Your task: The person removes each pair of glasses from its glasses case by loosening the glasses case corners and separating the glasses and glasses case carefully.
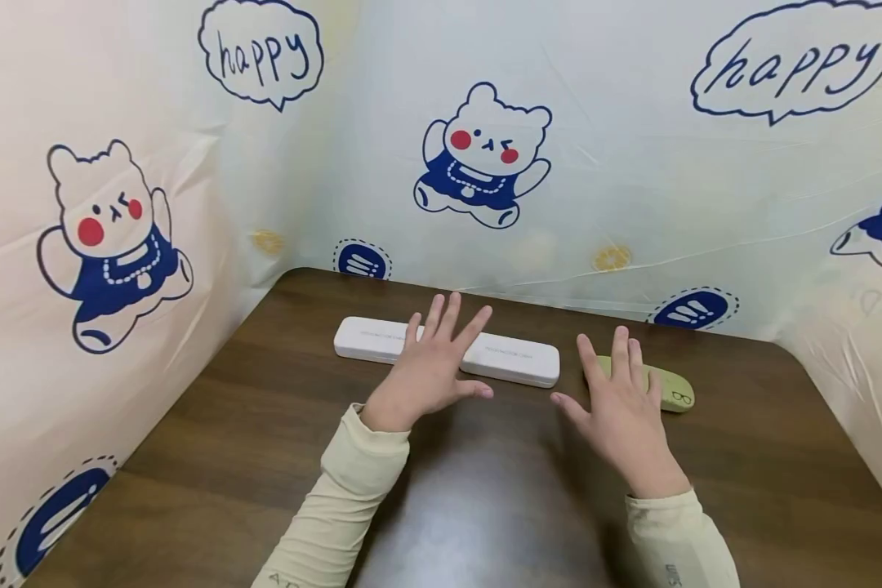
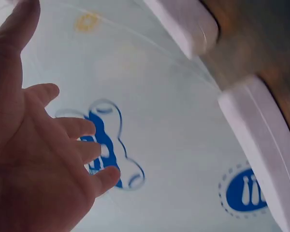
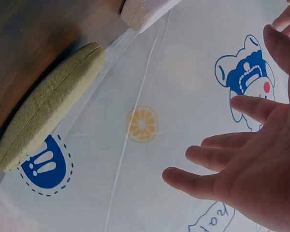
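My left hand (image 1: 429,371) is held above the table with its fingers spread, in front of two slim white cases. It hides part of the white case on the left (image 1: 367,336) and the near end of the white case on the right (image 1: 514,361). A gap between these cases shows in the left wrist view, past the left hand (image 2: 43,145). My right hand (image 1: 625,416), fingers apart too, hovers before a green glasses case (image 1: 676,388) with a small glasses drawing. The right wrist view shows this green case (image 3: 50,106) apart from the right hand (image 3: 251,159). Neither hand holds anything.
The brown wooden table (image 1: 213,457) carries the three cases toward its far edge. A pale printed curtain (image 1: 617,163) with cartoon bears and "happy" bubbles encloses it at the back and both sides.
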Demonstrator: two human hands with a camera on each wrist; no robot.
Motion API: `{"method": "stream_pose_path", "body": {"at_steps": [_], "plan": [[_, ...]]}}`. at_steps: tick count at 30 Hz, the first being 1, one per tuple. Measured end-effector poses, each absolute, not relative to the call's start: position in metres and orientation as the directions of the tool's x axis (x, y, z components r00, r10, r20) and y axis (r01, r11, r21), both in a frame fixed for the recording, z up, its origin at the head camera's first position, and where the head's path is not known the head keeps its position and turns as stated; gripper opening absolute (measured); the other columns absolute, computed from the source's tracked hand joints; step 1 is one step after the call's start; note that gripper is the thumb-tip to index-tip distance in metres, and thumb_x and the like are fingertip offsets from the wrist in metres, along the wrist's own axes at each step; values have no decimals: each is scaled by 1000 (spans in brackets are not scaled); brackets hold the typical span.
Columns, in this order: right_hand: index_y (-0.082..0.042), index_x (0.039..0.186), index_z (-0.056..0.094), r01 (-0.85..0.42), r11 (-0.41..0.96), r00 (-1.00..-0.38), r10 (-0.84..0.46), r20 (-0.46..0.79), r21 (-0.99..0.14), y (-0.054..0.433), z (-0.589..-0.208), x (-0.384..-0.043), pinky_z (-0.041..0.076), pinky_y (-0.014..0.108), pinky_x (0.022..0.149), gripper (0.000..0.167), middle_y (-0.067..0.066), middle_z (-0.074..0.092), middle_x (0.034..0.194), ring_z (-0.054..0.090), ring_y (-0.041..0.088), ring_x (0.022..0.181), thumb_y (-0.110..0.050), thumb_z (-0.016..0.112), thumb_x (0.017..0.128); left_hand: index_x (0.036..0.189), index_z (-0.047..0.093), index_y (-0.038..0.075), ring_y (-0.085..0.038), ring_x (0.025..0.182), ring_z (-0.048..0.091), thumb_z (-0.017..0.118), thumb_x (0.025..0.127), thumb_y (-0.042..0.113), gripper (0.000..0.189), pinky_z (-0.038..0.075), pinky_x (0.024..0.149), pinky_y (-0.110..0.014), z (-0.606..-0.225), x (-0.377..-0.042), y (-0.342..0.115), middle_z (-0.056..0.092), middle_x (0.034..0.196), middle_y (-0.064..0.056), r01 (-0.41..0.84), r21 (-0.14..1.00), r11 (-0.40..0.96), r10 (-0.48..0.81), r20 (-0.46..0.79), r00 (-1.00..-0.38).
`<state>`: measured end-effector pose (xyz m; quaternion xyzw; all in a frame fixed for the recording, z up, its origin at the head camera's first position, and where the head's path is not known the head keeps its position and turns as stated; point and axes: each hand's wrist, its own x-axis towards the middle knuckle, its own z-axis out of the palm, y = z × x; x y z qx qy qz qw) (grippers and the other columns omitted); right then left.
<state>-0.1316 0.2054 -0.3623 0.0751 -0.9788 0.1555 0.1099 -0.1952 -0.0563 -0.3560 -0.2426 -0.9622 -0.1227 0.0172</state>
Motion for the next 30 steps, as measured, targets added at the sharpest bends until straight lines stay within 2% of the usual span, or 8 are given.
{"method": "stream_pose_path", "body": {"at_steps": [6, 9, 17, 23, 30], "plan": [[-5, 153, 40, -217, 932, -950, -133, 284, -289, 203, -361, -133, 17, 75, 104, 77, 37, 15, 158, 16, 54, 144, -35, 74, 91, 163, 11, 28, -38, 152, -6, 80, 80, 55, 112, 4, 116, -63, -351, -212, -85, 0, 167, -18, 403, 283, 870, 394, 92, -915], [-4, 151, 42, -225, 927, -948, -138, 286, -301, 202, -360, -133, 20, 74, 104, 74, 36, 20, 157, 21, 55, 142, -33, 75, 91, 163, 13, 27, -38, 152, -4, 81, 80, 54, 110, 6, 115, -63, -351, -218, -104, 3, 167, -19, 382, 277, 882, 373, 85, -924], [-4, 151, 43, -226, 919, -954, -142, 263, -324, 196, -358, -135, 23, 75, 102, 70, 35, 26, 155, 29, 55, 138, -30, 74, 93, 162, 21, 18, -47, 150, 4, 87, 79, 40, 108, 7, 113, -67, -361, -228, -166, 12, 164, -26, 320, 290, 902, 315, 65, -947], [-4, 150, 45, -264, 906, -945, -175, 276, -331, 182, -359, -141, 28, 74, 101, 69, 34, 32, 153, 36, 56, 135, -29, 75, 93, 162, 19, 16, -50, 147, 13, 84, 84, 31, 103, 11, 110, -70, -374, -244, -198, 14, 162, -29, 233, 331, 914, 248, -5, -969], [-3, 149, 46, -280, 887, -950, -201, 239, -368, 157, -362, -154, 32, 69, 102, 67, 31, 36, 153, 40, 53, 134, -27, 74, 93, 162, 17, 13, -55, 141, 25, 79, 89, 21, 97, 19, 107, -74, -392, -256, -213, 15, 160, -32, 155, 396, 905, 206, -91, -974]]}}
